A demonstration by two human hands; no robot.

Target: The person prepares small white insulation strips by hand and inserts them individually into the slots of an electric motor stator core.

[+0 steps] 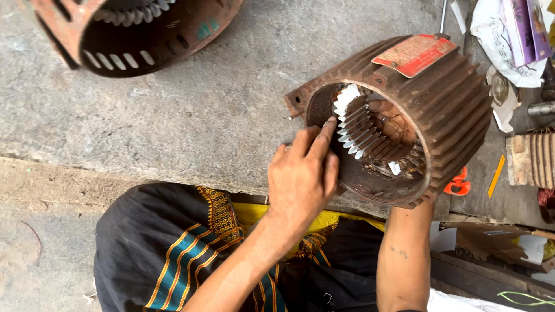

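Note:
A rusty, ribbed motor stator housing [448, 98] lies on its side on the concrete slab, its open end facing me. White insulation paper strips [348, 118] line the slots inside its bore. My left hand [303, 170] rests on the near rim, its fingertips touching the paper strips. My right arm goes in from behind the housing. My right hand [393, 118] shows inside the bore, against the slotted core. I cannot tell whether it holds anything.
A second rusty housing [136, 32] lies at the top left. Orange scissors [458, 183] and a yellow stick [496, 175] lie right of the stator. Papers and bags [511, 40] sit top right. A copper wire coil [535, 159] sits at the right edge.

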